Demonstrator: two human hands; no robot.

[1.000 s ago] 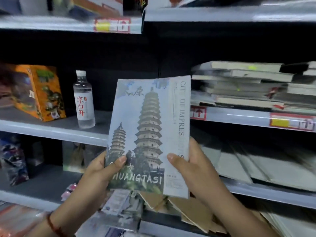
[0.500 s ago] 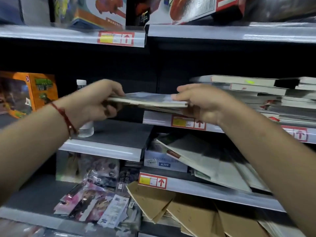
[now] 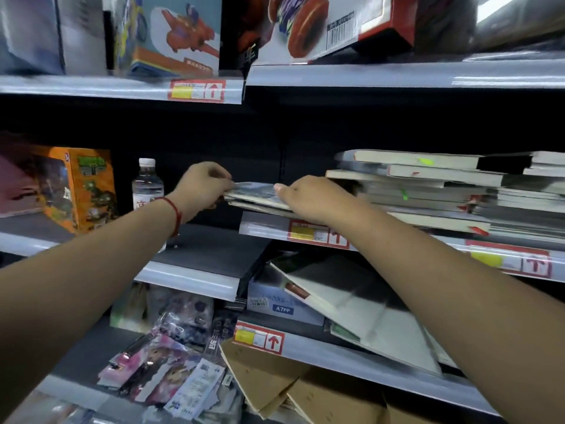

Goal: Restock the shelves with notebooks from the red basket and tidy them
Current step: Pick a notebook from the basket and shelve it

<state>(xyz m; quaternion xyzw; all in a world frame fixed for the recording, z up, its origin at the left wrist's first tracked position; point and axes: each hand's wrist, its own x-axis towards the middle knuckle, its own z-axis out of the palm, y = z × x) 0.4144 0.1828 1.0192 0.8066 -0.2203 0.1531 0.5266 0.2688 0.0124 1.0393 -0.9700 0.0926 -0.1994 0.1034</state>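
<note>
The left hand (image 3: 203,188) pinches the left edge of a notebook (image 3: 255,191), fingers curled over the top and thumb hidden beneath. The right hand (image 3: 308,198) lies over the notebook's right part, thumb pointing left along its upper face; its fingers are curled out of sight on the far side, so how far they wrap the cover cannot be told. The notebook lies flat, held level just above the front lip of the shelf (image 3: 266,226), and seems to sit on one or two more thin books under it; blur makes the layers hard to separate. Its cover print is too foreshortened to read.

Just right of the right hand, a stack of books (image 3: 428,185) lies flat on the same shelf, spines and page edges facing out, running past the right frame edge. A red cord (image 3: 175,214) circles the left wrist. Behind that forearm stands a water bottle (image 3: 147,182), its lower half hidden by the arm. Further left is an orange box (image 3: 88,188), with something pinkish beside it cut off at the frame edge.

On the shelf below, pale books (image 3: 351,301) lean at a slant, partly covered by the right forearm. Lower still lie brown card folders (image 3: 269,377) and glossy packets (image 3: 159,371), blurred. The top shelf carries toy boxes (image 3: 183,35), cropped at the top.
</note>
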